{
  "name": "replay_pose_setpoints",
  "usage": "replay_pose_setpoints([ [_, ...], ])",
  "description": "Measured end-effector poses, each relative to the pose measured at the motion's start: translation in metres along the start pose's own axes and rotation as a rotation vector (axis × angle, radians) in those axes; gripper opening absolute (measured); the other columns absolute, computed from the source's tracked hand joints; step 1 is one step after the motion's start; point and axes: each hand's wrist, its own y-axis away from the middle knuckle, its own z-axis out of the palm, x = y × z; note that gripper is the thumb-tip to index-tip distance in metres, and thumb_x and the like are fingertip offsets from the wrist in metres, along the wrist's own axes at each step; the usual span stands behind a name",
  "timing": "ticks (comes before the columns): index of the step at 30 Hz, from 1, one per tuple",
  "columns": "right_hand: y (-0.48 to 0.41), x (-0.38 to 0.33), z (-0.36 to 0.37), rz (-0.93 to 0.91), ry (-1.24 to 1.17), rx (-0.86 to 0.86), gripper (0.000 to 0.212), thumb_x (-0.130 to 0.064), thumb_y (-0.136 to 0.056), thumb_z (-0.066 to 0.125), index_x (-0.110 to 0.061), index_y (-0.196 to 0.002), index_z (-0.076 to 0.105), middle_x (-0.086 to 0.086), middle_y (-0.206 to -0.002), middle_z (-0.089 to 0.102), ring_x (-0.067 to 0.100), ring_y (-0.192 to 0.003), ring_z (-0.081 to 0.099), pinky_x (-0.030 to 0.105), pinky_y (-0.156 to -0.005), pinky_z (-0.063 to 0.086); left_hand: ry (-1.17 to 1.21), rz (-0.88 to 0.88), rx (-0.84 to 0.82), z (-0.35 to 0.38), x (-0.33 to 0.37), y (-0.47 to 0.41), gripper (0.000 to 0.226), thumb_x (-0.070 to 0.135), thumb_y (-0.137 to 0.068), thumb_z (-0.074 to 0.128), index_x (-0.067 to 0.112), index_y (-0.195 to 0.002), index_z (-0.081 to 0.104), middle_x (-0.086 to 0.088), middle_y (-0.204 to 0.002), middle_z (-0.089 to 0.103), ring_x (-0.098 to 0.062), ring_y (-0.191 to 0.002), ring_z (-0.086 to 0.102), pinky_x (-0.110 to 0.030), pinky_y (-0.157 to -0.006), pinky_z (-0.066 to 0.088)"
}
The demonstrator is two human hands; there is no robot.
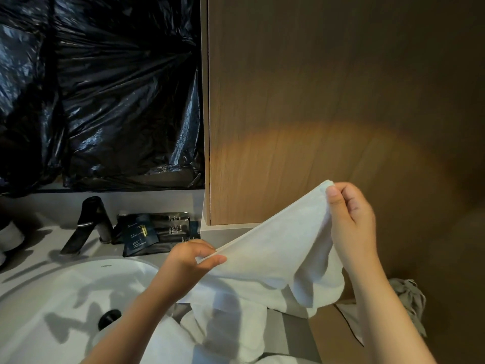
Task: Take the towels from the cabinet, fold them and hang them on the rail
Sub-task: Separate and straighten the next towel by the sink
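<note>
Head view — faucet [86, 224], sachets [147, 233], sink [39, 306] beside towel [275, 253]

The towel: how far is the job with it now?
Done: one white towel is out, held beside the sink. In hand: left hand and right hand each pinch its top edge. Left: finishing the fold and hanging; no rail is in view.

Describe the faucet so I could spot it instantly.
Start at the white sink lower left. Just behind its rim stands the faucet, left of the dark toiletry packets. It alone is a tall black post with a slanting spout.
</note>
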Motion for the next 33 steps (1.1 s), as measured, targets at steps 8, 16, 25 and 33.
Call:
replay_pose_setpoints([
  [8,-0.044,-0.001,-0.015,0.01,0.057,0.128,0.023,-0.036,-0.102,0.043,-0.03,-0.084,0.057,-0.015,-0.078,0.055,-0.004,-0.076,0.052,0.02,-0.071,0.043,-0.229,-0.029,-0.037,-0.021,-0.029,-0.016,0.028,0.037,-0.086,0.069,0.014,-0.07,0.074,0.002,-0.077,0.067,-0.01,-0.071,0.062,-0.025,-0.068,0.044],
  [16,-0.067,0.001,-0.024,0.059,0.071,0.212,0.021,-0.043,-0.101,0.042,-0.036,-0.085,0.055,-0.017,-0.085,0.057,-0.012,-0.079,0.053,0.014,-0.069,0.041,-0.158,-0.004,0.138,-0.051,-0.021,-0.035,0.019,0.032,-0.082,0.073,0.027,-0.064,0.074,0.001,-0.071,0.07,-0.011,-0.063,0.063,-0.025,-0.06,0.051],
  [25,-0.1,-0.011,-0.048,0.034,0.05,0.411,0.019,-0.04,-0.101,0.044,-0.029,-0.095,0.058,-0.014,-0.086,0.057,0.004,-0.083,0.056,0.017,-0.069,0.043,0.243,0.143,0.449,-0.114,0.053,-0.056,0.005,0.026,-0.075,0.078,0.027,-0.071,0.075,0.014,-0.073,0.073,0.004,-0.067,0.066,-0.002,-0.059,0.046],
  [33,-0.109,-0.026,-0.05,0.044,0.018,0.48,0.024,-0.042,-0.101,0.043,-0.028,-0.091,0.059,-0.013,-0.081,0.057,0.005,-0.079,0.055,0.017,-0.067,0.042,0.124,0.296,0.569,-0.148,0.099,-0.07,0.015,0.023,-0.084,0.071,0.031,-0.097,0.068,0.015,-0.08,0.069,0.011,-0.07,0.063,0.0,-0.057,0.044],
])
